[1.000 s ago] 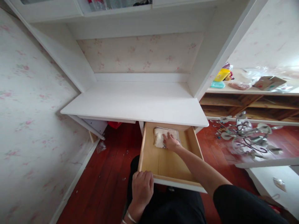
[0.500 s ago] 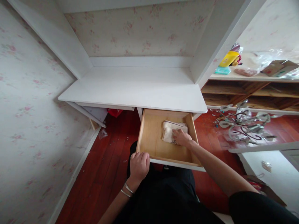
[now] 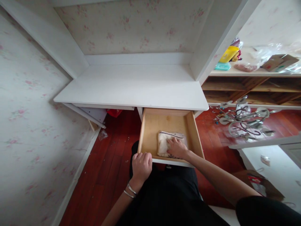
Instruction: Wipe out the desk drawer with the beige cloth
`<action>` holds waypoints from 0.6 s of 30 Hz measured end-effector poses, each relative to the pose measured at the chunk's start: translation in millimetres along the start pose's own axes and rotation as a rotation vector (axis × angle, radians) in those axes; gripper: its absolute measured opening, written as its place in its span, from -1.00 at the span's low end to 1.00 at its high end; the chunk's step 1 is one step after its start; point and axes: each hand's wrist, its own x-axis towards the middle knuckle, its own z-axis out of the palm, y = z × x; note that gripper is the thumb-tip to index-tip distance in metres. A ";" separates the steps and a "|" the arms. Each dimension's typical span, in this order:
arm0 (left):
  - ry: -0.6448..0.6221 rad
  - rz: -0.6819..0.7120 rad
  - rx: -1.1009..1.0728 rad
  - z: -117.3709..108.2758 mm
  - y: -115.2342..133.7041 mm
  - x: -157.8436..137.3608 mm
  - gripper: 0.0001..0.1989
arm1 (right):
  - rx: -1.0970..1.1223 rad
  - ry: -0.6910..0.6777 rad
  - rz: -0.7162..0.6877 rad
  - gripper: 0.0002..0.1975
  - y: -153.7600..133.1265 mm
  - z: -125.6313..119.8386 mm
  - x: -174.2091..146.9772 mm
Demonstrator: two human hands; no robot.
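A pulled-out wooden drawer (image 3: 150, 138) with a white front juts from under the white desk (image 3: 131, 84). My left hand (image 3: 142, 164) is closed over the front left corner of the drawer, fingers curled on its rim. Inside, a folded cream cloth (image 3: 164, 141) with a dark stripe lies near the drawer's front. Flat on top of that cloth rests my right hand (image 3: 177, 148), its fingers spread and pressing down. My palm hides part of the cloth's right side.
At the right, a chandelier (image 3: 249, 121) lies on the red wood floor (image 3: 113, 157) near a low shelf unit (image 3: 225, 84). A yellow container (image 3: 229, 54) and a cardboard box (image 3: 278, 62) sit on top. A white cabinet piece (image 3: 275, 160) stands at the lower right.
My right hand and the cloth have moved toward the drawer's front and slightly left. My left hand keeps its hold on the corner. The view has shifted a little.
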 end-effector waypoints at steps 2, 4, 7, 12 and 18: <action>0.002 -0.008 0.009 0.6 0.0 0.1 -0.79 | -0.001 0.046 -0.022 -0.28 -24.0 -0.3 8.3; 0.003 -0.016 0.012 1.2 0.0 0.2 -0.79 | -0.005 0.065 -0.056 -0.24 -46.9 1.1 16.6; 0.003 -0.019 0.001 1.4 -0.1 0.5 -0.79 | -0.018 0.059 -0.091 -0.14 -73.2 4.8 29.8; -0.007 -0.025 -0.017 0.0 -0.9 1.4 -0.79 | -0.040 0.037 -0.094 -0.18 -90.8 -1.9 62.7; -0.045 -0.026 -0.035 -2.4 -3.8 2.3 -0.83 | -0.047 0.113 0.097 -0.33 -91.0 -42.9 121.6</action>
